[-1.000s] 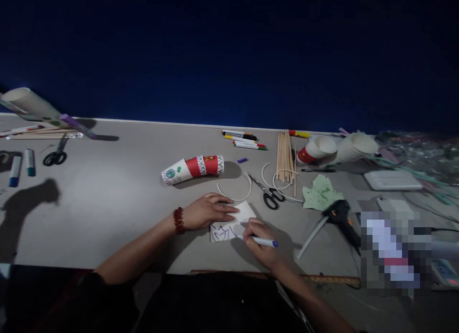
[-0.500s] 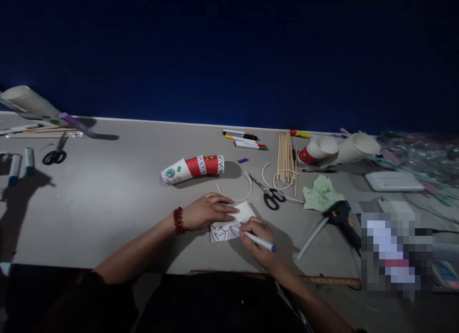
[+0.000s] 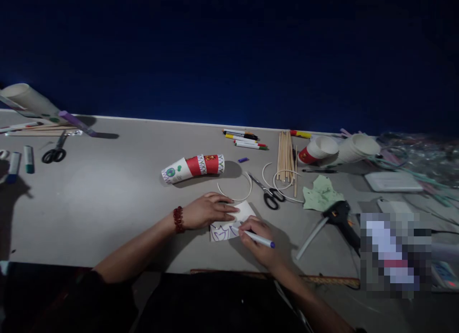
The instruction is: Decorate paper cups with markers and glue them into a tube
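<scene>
A piece of white paper [image 3: 245, 210] with purple curved lines along its lower part lies on the table near me. My left hand [image 3: 211, 211] rests flat on its upper left, fingers stretched out, a red bead bracelet at the wrist. In my right hand [image 3: 258, 239] is a white marker [image 3: 261, 239] with a purple end, its tip down at the drawn lines. Behind the paper lies a curved chain of joined paper cups [image 3: 193, 168], red and white with drawn zigzags. A purple marker cap [image 3: 243, 160] sits to its right.
Scissors [image 3: 271, 198] and white wire rings lie right of the paper. Farther right are a hot glue gun [image 3: 339, 218], crumpled green paper [image 3: 322, 194], wooden sticks [image 3: 284, 156] and stacked paper cups [image 3: 353, 149]. Several markers [image 3: 247, 144] lie at the back; another pair of scissors [image 3: 54, 153] is at left.
Almost nothing differs. The marker in my right hand has shifted very slightly over the purple lines; my left hand stays in place on the paper.
</scene>
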Motion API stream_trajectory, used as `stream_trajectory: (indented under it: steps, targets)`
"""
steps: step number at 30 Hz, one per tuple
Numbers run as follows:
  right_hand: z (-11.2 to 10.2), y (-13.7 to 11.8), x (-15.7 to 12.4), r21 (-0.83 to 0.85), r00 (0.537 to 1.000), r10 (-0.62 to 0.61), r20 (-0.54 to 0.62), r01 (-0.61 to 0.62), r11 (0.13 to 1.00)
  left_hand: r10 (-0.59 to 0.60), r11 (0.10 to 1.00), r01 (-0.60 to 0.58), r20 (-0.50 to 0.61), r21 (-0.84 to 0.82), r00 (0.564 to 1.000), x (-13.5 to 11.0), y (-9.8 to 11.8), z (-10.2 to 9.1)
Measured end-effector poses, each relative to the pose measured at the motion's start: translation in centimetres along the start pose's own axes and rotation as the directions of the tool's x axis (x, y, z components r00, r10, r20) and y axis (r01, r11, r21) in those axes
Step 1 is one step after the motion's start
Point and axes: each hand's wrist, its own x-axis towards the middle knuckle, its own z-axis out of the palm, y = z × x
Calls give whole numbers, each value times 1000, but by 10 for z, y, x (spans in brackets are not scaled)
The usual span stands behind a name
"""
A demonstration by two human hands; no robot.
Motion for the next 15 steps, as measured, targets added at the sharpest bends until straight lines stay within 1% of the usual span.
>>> stream_trajectory:
  steps: [4,9,12,15]
  targets:
    - [1,3,-1,-30,1000,18,19,-17,999,-5,1000,5,-1,6,1000,0,0,1]
    - [0,2,-1,-58,999,23,43,-21,998,16,1000,-16,-37,0,999,0,-1,2]
    - [-1,1,-1,-62,998,28,54,-24,998,10,1000,-10,-38,-7,999,0,-1,2]
    - [0,2,-1,-49,1000,11,25,-10,999,8,1000,-9,-37,-11,999,0,-2,3]
